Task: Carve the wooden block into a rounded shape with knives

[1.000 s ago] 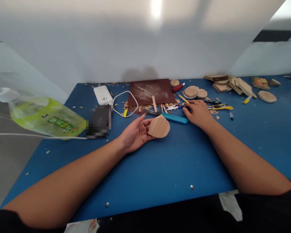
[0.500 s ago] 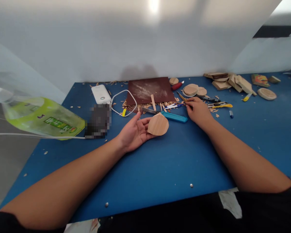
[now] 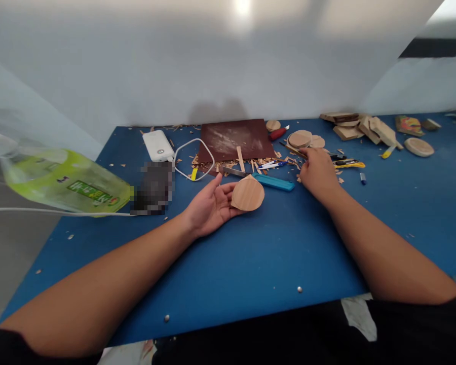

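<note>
A rounded wooden disc (image 3: 248,193) with a small pointed corner at its top rests on the fingers of my left hand (image 3: 215,207), which lies palm up with its fingers apart on the blue table (image 3: 251,263). My right hand (image 3: 316,170) pinches a thin pencil-like tool (image 3: 293,149), its tip pointing back and to the left. Behind the disc lies a teal-handled knife (image 3: 273,182). Pens (image 3: 272,165) lie between it and a brown mat (image 3: 235,141) with wood shavings along its front edge. Wooden discs (image 3: 300,138) are stacked just behind my right hand.
At the left stand a yellow-green bottle (image 3: 72,182), a white power bank (image 3: 158,145) with a looped cable and a pixelated dark object (image 3: 154,187). A red-handled knife (image 3: 277,133) lies behind. Wood blocks (image 3: 380,131) and yellow cutters (image 3: 349,164) are at the right.
My right hand has moved slightly to the right and toward the back, with the thin tool in its fingers. My left hand and the disc have stayed in place.
</note>
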`<state>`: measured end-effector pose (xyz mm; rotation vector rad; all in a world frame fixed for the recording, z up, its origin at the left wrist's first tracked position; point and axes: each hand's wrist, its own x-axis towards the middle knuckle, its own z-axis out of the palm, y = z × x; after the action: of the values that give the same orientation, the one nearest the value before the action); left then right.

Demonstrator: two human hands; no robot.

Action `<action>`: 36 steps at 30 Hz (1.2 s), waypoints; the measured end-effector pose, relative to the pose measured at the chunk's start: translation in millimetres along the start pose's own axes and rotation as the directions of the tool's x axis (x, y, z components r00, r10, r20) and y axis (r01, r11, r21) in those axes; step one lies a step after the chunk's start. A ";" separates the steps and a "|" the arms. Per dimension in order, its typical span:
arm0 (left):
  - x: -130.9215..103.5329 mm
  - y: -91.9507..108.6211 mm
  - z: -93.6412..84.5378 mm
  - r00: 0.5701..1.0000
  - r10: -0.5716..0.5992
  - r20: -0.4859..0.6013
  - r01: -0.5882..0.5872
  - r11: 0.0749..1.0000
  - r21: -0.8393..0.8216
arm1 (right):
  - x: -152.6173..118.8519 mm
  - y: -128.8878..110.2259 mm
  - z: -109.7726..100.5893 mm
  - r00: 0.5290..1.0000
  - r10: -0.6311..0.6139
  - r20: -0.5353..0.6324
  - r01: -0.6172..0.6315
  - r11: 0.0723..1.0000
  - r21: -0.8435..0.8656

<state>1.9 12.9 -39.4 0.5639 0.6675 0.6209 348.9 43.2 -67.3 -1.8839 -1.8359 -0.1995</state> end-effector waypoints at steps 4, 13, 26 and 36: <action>-0.7 -2.9 -0.4 1.000 0.028 0.003 -0.029 0.999 0.018 | -2.1 -6.8 -5.2 0.999 0.041 -0.030 -0.038 0.994 0.098; -4.4 -6.0 0.3 0.995 0.092 0.047 -0.097 0.988 0.124 | -10.1 -21.6 -5.5 0.997 -0.074 0.006 0.069 0.949 0.308; -7.8 -9.3 4.2 0.980 0.165 0.108 -0.187 0.954 0.235 | -23.4 -49.0 -17.5 0.970 -0.051 0.239 -0.102 0.804 0.586; -6.6 -18.0 -4.1 0.957 0.194 0.215 -0.262 0.897 0.355 | -34.2 -73.4 -38.3 0.928 -0.295 0.227 0.126 0.823 0.554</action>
<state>1.0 -2.7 -51.2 1.0618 0.5610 0.6559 284.0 -6.9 -31.1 -1.3676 -2.0311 0.5140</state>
